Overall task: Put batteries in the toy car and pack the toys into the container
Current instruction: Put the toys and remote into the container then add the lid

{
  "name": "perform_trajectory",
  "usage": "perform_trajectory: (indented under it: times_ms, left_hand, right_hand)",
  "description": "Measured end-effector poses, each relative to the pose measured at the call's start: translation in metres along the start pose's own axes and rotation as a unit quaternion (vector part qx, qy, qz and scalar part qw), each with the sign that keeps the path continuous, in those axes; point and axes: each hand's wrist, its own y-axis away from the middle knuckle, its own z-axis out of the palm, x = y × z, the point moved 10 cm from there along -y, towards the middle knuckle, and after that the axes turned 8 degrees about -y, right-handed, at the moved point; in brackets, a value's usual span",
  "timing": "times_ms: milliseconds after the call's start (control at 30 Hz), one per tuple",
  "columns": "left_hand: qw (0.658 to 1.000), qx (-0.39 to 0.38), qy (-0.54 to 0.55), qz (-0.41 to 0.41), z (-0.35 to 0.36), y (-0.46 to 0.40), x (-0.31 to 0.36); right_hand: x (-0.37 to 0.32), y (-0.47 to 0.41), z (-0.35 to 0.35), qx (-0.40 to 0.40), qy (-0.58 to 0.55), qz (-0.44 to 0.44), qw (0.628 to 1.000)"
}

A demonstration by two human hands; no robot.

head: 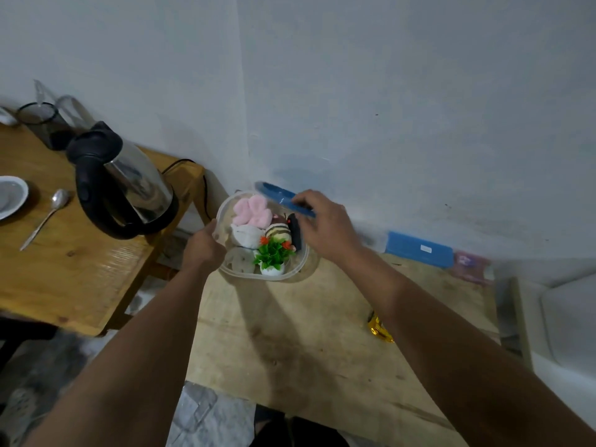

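Though the wall fills most of the view, the work sits at the far edge of a pale, scuffed wooden table (322, 333), whose near edge is cut off by the forearms. A second table (64, 253) of glossier orange wood stands to the left, apart from the first, its left side out of frame. On it rests a steel kettle (129, 185) with black handle and base; behind it a dark cup (42, 124) is only partly visible. A white dish (9, 195) is cut by the left border, with a metal spoon (48, 214) beside it.

The container (300, 266) is clear plastic with rounded corners and stands on the pale table near the wall. Inside lie a pink fluffy toy (253, 211), a white plush (248, 235), a striped toy (279, 232), a small green plant (272, 253) with red flowers, and a black oblong item (295, 233) that I cannot identify. No toy car can be made out.

The left hand (203, 246) grips the container's left rim. The right hand (325, 224) holds a blue-edged lid (280, 196) tilted above the far side; its fingertips are blurred. A blue flat box (419, 248) lies by the wall, and a gold wrapper (380, 329) is partly hidden by the right forearm.
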Motion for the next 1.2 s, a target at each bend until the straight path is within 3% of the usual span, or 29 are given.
perform_trajectory:
  times_ms: [100, 233, 333, 800, 867, 933, 1000, 1067, 1200]
  left_hand:
    - [0.994, -0.003, 0.104, -0.035, -0.004, -0.003, -0.010]
    - [0.938, -0.006, 0.310, -0.159, -0.002, 0.002, -0.035]
    - [0.916, -0.012, 0.361, -0.173, 0.001, 0.007, -0.036]
    - [0.969, 0.014, 0.239, -0.061, -0.005, -0.005, -0.029]
    - [0.979, 0.018, 0.198, -0.037, -0.007, -0.006, -0.024]
    - [0.986, 0.018, 0.166, -0.024, -0.009, -0.005, -0.018]
    - [0.989, 0.021, 0.147, -0.020, -0.010, -0.005, -0.016]
    - [0.991, 0.022, 0.130, -0.015, -0.011, -0.005, -0.014]
    - [0.994, 0.021, 0.107, 0.001, -0.007, -0.003, -0.011]
  right_hand:
    - [-0.007, 0.013, 0.037, -0.043, 0.063, -0.038, 0.996]
    - [0.007, 0.031, 0.082, -0.136, 0.093, -0.049, 0.985]
    - [0.016, 0.042, 0.104, -0.191, 0.123, -0.061, 0.972]
    - [0.008, 0.049, 0.176, -0.255, 0.177, -0.062, 0.949]
    - [0.006, 0.045, 0.166, -0.209, 0.144, -0.058, 0.965]
    - [0.018, 0.034, 0.137, -0.095, 0.157, -0.016, 0.983]
    - [0.051, 0.030, 0.111, -0.043, 0.192, 0.083, 0.977]
    - [0.084, 0.033, 0.105, -0.074, 0.225, 0.158, 0.959]
    - [0.110, 0.032, 0.111, -0.123, 0.195, 0.176, 0.957]
